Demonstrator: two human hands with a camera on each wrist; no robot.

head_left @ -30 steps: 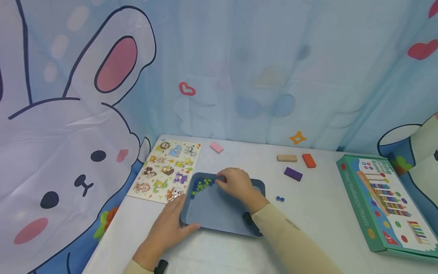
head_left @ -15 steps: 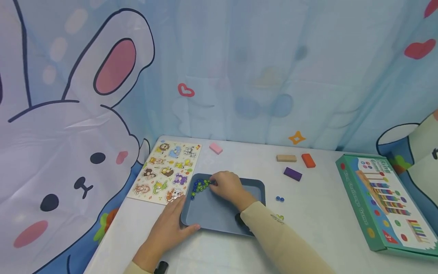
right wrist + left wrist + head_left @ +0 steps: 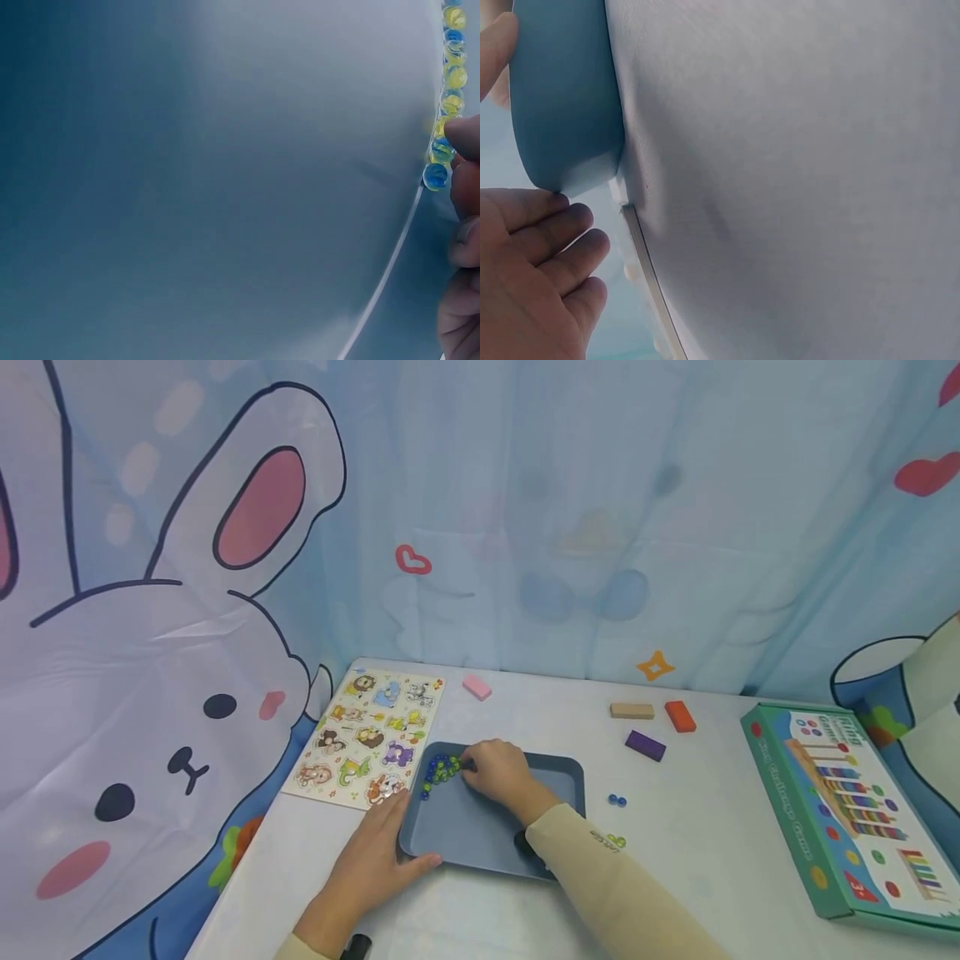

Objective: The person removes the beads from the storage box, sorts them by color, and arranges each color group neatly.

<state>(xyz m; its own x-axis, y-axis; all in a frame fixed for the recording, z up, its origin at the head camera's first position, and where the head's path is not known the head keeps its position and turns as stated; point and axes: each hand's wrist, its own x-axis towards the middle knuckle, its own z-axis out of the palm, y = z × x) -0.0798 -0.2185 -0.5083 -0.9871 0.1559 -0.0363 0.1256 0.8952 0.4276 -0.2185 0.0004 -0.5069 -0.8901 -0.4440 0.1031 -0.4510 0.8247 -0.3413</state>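
A grey-blue tray [image 3: 480,827] lies on the table, with several blue and yellow-green marbles [image 3: 433,774] bunched in its back left corner. My right hand [image 3: 497,770] reaches over the tray with fingers curled, thumb and forefinger pinching at a yellow-green marble [image 3: 441,127] beside the others. In the right wrist view the row of clear marbles runs up the right edge, partly behind the fingertips. At the tray's near left corner rests my left hand [image 3: 378,852], fingers straight along the side and thumb by the front edge. The left wrist view shows those fingertips against the tray wall [image 3: 566,97].
Right of the tray lie two blue marbles [image 3: 617,800] and some yellow-green marbles [image 3: 617,841] by the right sleeve. An animal puzzle board [image 3: 367,735] is at left. Behind are pink [image 3: 477,687], wooden [image 3: 632,711], red [image 3: 680,717] and purple [image 3: 645,746] blocks. A green game box [image 3: 847,818] stands at right.
My right hand has come left and slightly down to the marbles in the tray. Its sleeve has shifted left, uncovering the yellow-green marbles on the table. The left hand stays at the tray's corner.
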